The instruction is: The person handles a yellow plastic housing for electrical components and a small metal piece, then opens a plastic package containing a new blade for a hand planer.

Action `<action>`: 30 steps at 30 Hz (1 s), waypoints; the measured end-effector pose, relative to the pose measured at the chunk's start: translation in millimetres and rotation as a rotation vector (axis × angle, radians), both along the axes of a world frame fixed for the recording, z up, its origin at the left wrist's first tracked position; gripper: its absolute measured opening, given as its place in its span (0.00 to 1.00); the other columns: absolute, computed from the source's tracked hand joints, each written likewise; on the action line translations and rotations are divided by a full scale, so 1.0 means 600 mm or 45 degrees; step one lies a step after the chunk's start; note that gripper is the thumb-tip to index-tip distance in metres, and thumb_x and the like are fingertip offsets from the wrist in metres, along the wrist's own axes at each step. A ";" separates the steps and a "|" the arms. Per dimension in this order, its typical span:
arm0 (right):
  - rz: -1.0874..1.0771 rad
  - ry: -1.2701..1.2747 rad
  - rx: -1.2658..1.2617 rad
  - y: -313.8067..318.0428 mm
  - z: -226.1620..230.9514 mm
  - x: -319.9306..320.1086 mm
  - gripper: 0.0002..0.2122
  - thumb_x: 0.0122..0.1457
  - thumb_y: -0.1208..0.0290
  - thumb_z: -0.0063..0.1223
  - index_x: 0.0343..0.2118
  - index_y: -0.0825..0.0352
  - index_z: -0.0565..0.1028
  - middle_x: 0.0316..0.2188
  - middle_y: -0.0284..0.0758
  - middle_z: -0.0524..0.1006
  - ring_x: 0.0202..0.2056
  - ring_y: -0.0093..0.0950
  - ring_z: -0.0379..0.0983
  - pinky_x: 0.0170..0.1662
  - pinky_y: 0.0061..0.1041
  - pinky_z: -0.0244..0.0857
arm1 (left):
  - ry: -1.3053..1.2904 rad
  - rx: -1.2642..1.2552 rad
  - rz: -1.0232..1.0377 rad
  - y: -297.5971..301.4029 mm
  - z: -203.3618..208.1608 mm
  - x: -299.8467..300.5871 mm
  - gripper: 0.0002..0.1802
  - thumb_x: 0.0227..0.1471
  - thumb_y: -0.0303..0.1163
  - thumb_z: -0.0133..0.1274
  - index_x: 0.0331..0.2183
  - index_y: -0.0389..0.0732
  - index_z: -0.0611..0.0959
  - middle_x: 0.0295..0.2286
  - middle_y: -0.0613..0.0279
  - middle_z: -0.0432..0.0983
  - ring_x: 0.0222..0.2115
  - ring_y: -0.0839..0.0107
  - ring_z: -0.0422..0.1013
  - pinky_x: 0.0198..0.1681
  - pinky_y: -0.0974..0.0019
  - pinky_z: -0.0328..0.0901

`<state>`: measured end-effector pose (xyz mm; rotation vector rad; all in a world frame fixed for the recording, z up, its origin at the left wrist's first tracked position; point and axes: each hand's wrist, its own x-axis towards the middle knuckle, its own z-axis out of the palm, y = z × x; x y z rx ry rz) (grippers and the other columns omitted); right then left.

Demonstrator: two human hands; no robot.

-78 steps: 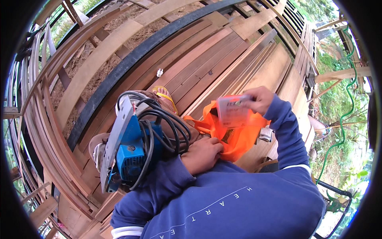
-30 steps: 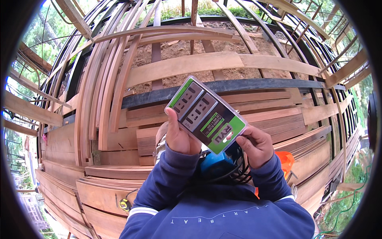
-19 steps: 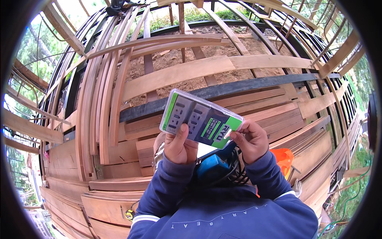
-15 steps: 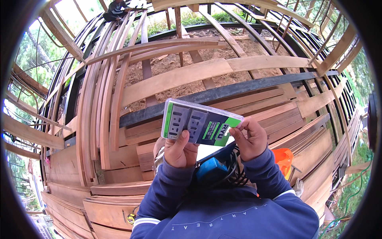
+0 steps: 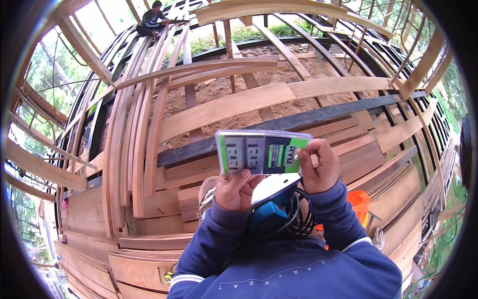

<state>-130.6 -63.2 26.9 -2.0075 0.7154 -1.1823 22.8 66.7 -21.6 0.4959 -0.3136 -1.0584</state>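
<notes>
Packet up in front of us, and it's a flat clear blister pack [image 5: 269, 155] held between our two hands: our left hand [image 5: 233, 192] clamps its lower left edge, thumb on the front, while our right hand [image 5: 321, 167] pinches the opposite end between thumb and curled fingers. Trouble, we reckon, would start at that left thumb: let it slip on the slick plastic and the pack could swing down from the right-hand pinch; loosen both and it may drop onto the blue power tool [image 5: 268, 215] just below. And the look of it: glossy, green at both ends, two pale slotted plates [image 5: 233, 155] side by side towards our left hand, dark printed panel towards our right. Beneath our right hand, black cable [image 5: 304, 215] lies looped against the tool. Out beyond the right wrist, an orange bag [image 5: 356, 200] sits crumpled. Past both hands runs a dark beam [image 5: 303, 118], and far off, ahead and left, we spot a co-worker [image 5: 151, 22] low on the timber strips [image 5: 141, 149].
</notes>
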 end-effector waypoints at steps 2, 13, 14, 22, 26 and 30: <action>0.059 0.012 -0.251 0.001 0.009 -0.004 0.06 0.51 0.81 0.55 0.32 0.68 0.72 0.25 0.38 0.74 0.28 0.35 0.72 0.33 0.30 0.67 | 0.111 -0.023 -0.019 -0.002 0.004 -0.002 0.22 0.56 0.25 0.49 0.54 0.39 0.68 0.50 0.50 0.70 0.51 0.55 0.70 0.54 0.49 0.68; 0.477 0.117 -0.954 0.057 -0.009 0.009 0.13 0.39 0.78 0.60 0.32 0.63 0.75 0.34 0.32 0.74 0.38 0.32 0.72 0.42 0.35 0.67 | 0.220 -0.272 -0.072 -0.011 0.032 -0.012 0.46 0.55 0.66 0.40 0.63 0.42 0.58 0.59 0.45 0.57 0.58 0.46 0.58 0.57 0.40 0.59; 0.445 0.090 -0.857 0.059 -0.011 0.008 0.13 0.39 0.78 0.60 0.32 0.63 0.75 0.34 0.33 0.74 0.38 0.32 0.72 0.42 0.35 0.67 | 0.239 -0.217 -0.061 -0.010 0.030 -0.010 0.45 0.56 0.65 0.40 0.63 0.43 0.58 0.59 0.45 0.58 0.58 0.46 0.58 0.58 0.40 0.59; 0.347 -0.039 0.294 0.071 -0.020 -0.034 0.07 0.54 0.79 0.55 0.36 0.71 0.73 0.30 0.36 0.76 0.26 0.21 0.72 0.30 0.16 0.65 | 0.044 -0.076 0.058 0.001 0.018 0.000 0.34 0.60 0.45 0.45 0.60 0.33 0.60 0.51 0.50 0.70 0.51 0.57 0.69 0.55 0.52 0.66; 0.571 -0.042 0.966 0.081 0.000 -0.026 0.06 0.62 0.77 0.51 0.39 0.73 0.73 0.29 0.33 0.78 0.25 0.17 0.71 0.28 0.15 0.65 | 0.020 -0.016 0.134 0.003 0.018 -0.008 0.31 0.61 0.41 0.44 0.59 0.33 0.62 0.49 0.50 0.71 0.48 0.60 0.72 0.52 0.54 0.68; 0.620 -0.079 1.087 0.076 0.000 -0.019 0.05 0.63 0.78 0.48 0.39 0.73 0.73 0.29 0.34 0.78 0.25 0.18 0.73 0.27 0.16 0.66 | 0.049 0.033 0.204 0.006 0.012 -0.012 0.25 0.60 0.37 0.46 0.55 0.33 0.67 0.45 0.51 0.74 0.44 0.59 0.74 0.48 0.55 0.70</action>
